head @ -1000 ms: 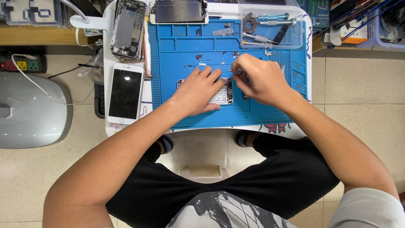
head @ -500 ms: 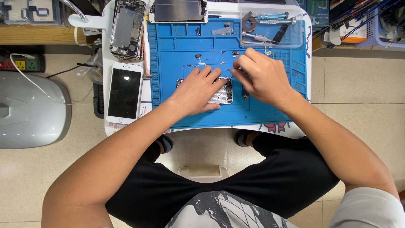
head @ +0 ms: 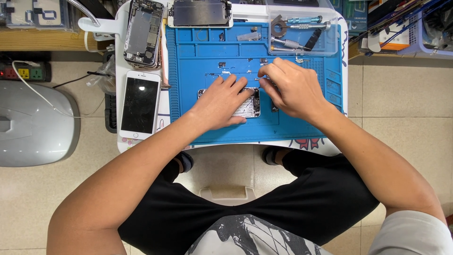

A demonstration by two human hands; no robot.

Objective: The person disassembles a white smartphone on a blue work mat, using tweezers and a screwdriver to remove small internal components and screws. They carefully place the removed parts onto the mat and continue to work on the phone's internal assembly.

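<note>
A bright blue mat [head: 198, 52] is covering the white desk [head: 141, 144]. At nine o'clock of it a white phone [head: 139, 105] is showing a black screen. The opened phone [head: 250, 105] is gleaming silver. Black shorts [head: 236, 212] are meeting a grey-and-white patterned shirt [head: 245, 238].

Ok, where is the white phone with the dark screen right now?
In the head view, the white phone lies flat on the left part of the table, just left of the blue mat, below the opened phone body.

Pretty bright, even overhead light, soft shadows under the hands, everything sharp, slight wide-angle bend at the edges.
</note>
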